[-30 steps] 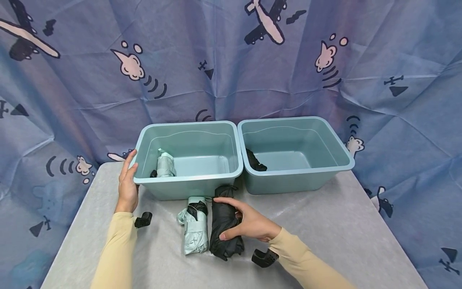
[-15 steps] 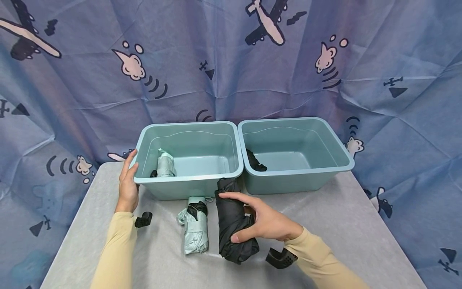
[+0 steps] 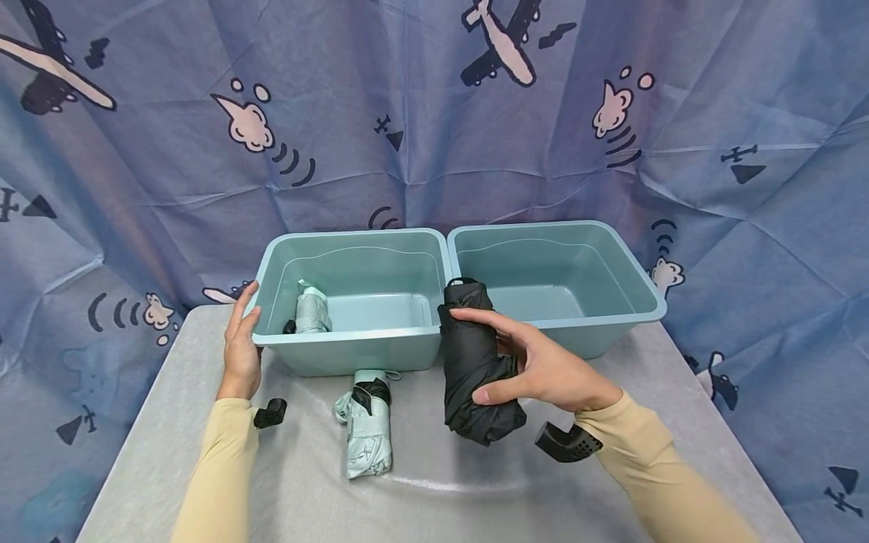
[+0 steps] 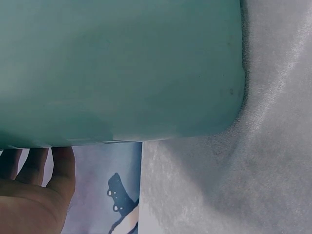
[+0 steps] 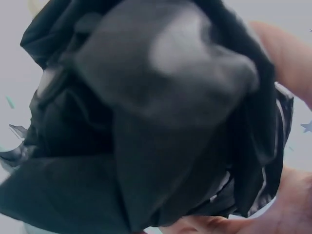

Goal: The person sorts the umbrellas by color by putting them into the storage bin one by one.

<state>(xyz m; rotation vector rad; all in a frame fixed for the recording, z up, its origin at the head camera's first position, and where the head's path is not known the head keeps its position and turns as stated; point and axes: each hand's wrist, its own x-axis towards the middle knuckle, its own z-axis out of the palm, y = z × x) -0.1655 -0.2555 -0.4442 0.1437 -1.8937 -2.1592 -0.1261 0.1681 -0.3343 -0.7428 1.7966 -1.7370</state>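
My right hand (image 3: 543, 368) grips a black folded umbrella (image 3: 475, 369) around its middle, thumb on the near side and fingers on the far side. It is raised over the table, and its top end overlaps the gap between the two bins in the head view. The right wrist view is filled by the umbrella's loose black cloth (image 5: 161, 112). With fairly straight fingers, my left hand (image 3: 241, 351) touches the left end of the left teal bin (image 3: 353, 353). A pale green folded umbrella (image 3: 369, 434) lies on the table in front of that bin.
Inside the left bin, another pale green folded umbrella (image 3: 312, 311) rests beside a small black piece (image 3: 289, 326). The right teal bin (image 3: 611, 323) stands against the left one. A printed blue curtain (image 3: 434, 113) hangs behind the grey table (image 3: 421, 513).
My right hand has lifted the black umbrella off the table, from beside the pale green one, and carried it right and forward toward the bins. The left hand has stayed in place.
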